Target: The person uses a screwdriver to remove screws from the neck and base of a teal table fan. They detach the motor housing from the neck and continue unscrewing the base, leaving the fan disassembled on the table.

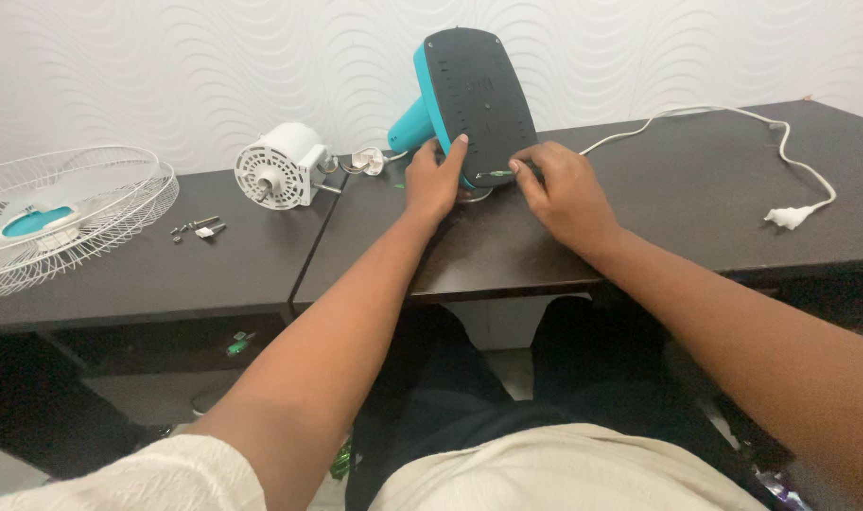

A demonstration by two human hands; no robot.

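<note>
A fan base, teal with a dark grey underside, stands tipped on its edge on the dark table, underside facing me. My left hand grips its lower left edge, thumb against the grey plate. My right hand rests at the lower right edge, fingertips touching a small green piece at the base's bottom rim. Whether that hand pinches anything is unclear.
A white fan motor sits at the back of the left table. Loose screws lie beside a white wire fan guard with a teal hub. A white power cord and plug trail across the right side.
</note>
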